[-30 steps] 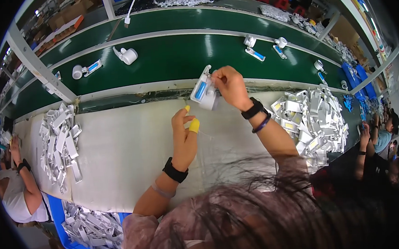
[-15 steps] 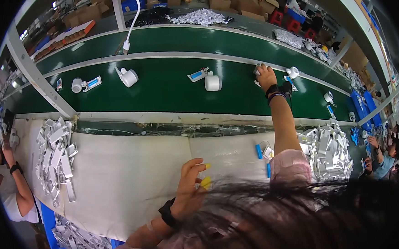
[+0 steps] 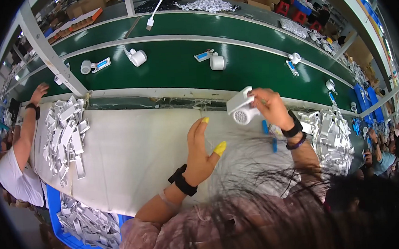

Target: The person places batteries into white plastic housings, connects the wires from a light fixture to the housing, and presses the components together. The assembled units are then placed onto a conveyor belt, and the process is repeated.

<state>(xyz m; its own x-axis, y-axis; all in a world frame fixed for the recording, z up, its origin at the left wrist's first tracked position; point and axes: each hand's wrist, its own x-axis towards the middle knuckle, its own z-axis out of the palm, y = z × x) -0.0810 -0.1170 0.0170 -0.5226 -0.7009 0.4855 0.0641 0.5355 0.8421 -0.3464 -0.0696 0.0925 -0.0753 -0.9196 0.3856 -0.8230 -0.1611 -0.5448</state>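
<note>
In my right hand [image 3: 275, 108] is a white plastic device [image 3: 240, 107] with a round grilled end and a flat, oblong part. My fingers and thumb pinch it at its right side, above the pale work surface [image 3: 141, 151]. My left hand [image 3: 198, 160] is raised over that surface, empty, thumb and forefinger apart and tipped with yellow finger covers. Blue cylindrical pieces [image 3: 274, 143] lie beneath my right wrist. On the right is a heap of white and silvery plastic casings [image 3: 333, 139]; a similar pile [image 3: 64, 133] sits on the left.
Across the front runs a green conveyor belt [image 3: 169, 74] carrying several white devices [image 3: 217, 62] with blue cylinders attached. A white cable [image 3: 150, 22] hangs above it. A blue bin [image 3: 53, 204] of casings stands lower left. A co-worker's hand [image 3: 39, 92] reaches over the belt beside a metal post [image 3: 44, 47].
My right hand has come back from the belt with the white device in it. My left hand has risen and its fingers have spread. The co-worker's arm at left now reaches toward the belt.
</note>
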